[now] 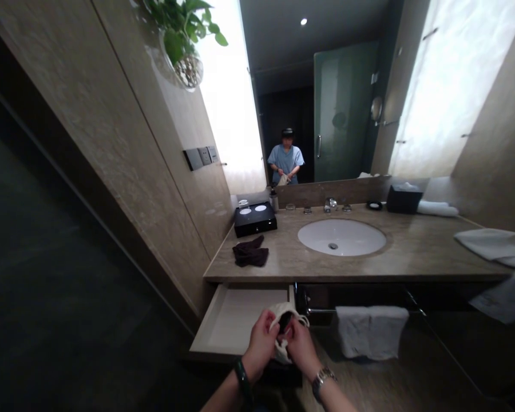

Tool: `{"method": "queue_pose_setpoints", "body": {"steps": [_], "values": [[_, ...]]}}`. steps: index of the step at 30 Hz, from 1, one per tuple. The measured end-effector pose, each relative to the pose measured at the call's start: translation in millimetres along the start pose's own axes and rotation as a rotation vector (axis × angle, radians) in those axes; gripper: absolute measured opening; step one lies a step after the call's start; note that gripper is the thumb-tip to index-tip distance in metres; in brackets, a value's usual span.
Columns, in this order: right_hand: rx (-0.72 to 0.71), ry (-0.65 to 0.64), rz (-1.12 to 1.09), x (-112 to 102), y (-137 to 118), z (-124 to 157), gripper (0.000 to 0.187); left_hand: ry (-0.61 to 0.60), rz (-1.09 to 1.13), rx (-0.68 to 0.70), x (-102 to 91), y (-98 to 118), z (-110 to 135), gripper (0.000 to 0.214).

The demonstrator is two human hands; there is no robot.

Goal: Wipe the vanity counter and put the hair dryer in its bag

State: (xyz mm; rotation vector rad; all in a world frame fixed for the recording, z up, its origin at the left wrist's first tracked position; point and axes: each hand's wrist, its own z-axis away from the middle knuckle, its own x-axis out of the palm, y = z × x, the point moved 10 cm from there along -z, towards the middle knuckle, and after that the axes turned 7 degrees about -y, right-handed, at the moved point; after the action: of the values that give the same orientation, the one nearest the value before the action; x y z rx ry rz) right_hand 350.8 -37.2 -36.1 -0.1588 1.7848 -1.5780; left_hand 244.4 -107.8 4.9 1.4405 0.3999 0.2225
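Both hands grasp a small white pouch (283, 335) between them: left hand (261, 342) pinches its left edge, right hand (299, 348) its right, the mouth pointing up, just above the open drawer (236, 320).

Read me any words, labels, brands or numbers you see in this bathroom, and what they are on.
None can be read.
Black box on the counter: white round marks, no legible text.
Wall switch plates: too small to tell.
White pouch in both hands: no print visible.

No legible text, label, brand or number on anything in view
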Motion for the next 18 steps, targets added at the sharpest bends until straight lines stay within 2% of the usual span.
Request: {"method": "queue_pose_setpoints", "body": {"steps": [2, 4, 6, 8, 9, 11, 12, 13, 14, 15, 18], "values": [[0.0, -0.068, 0.147, -0.2, -11.2, -3.3, 0.019, 0.024, -0.027, 0.018, -14.0, 9.0, -7.0, 0.034], [-0.01, -0.121, 0.263, -9.8, -22.4, -5.4, 0.016, 0.07, -0.064, 0.046, -36.0, 19.0, -13.0, 0.037], [-0.026, -0.118, 0.332, -32.1, -34.1, -7.9, 0.013, 0.115, -0.103, 0.069, -59.5, 26.9, -17.3, 0.039], [-0.042, -0.049, 0.381, -61.6, -46.7, -11.7, 0.016, 0.137, -0.13, 0.076, -77.5, 29.9, -20.5, 0.041], [-0.059, -0.011, 0.399, -74.0, -53.7, -14.1, 0.022, 0.135, -0.139, 0.075, -83.3, 29.7, -21.8, 0.042], [-0.114, -0.003, 0.412, -83.4, -65.9, -20.1, 0.054, 0.123, -0.155, 0.07, -90.1, 27.7, -24.1, 0.044], [-0.142, -0.052, 0.41, -78.6, -69.3, -23.5, 0.074, 0.117, -0.164, 0.07, -92.3, 27.1, -24.8, 0.045], [-0.159, -0.124, 0.408, -68.9, -70.2, -26.6, 0.084, 0.115, -0.172, 0.071, -94.5, 26.9, -25.1, 0.045], [-0.162, -0.201, 0.409, -57.2, -69.0, -29.1, 0.08, 0.116, -0.184, 0.073, -96.6, 27.5, -24.8, 0.044], [-0.152, -0.26, 0.418, -46.1, -67.2, -31.2, 0.065, 0.119, -0.2, 0.08, -98.6, 29.3, -23.7, 0.043], [-0.133, -0.278, 0.419, -25.6, -78.3, -36.9, 0.013, 0.136, -0.273, 0.144, -99.3, 39.9, -15.3, 0.04]]}}
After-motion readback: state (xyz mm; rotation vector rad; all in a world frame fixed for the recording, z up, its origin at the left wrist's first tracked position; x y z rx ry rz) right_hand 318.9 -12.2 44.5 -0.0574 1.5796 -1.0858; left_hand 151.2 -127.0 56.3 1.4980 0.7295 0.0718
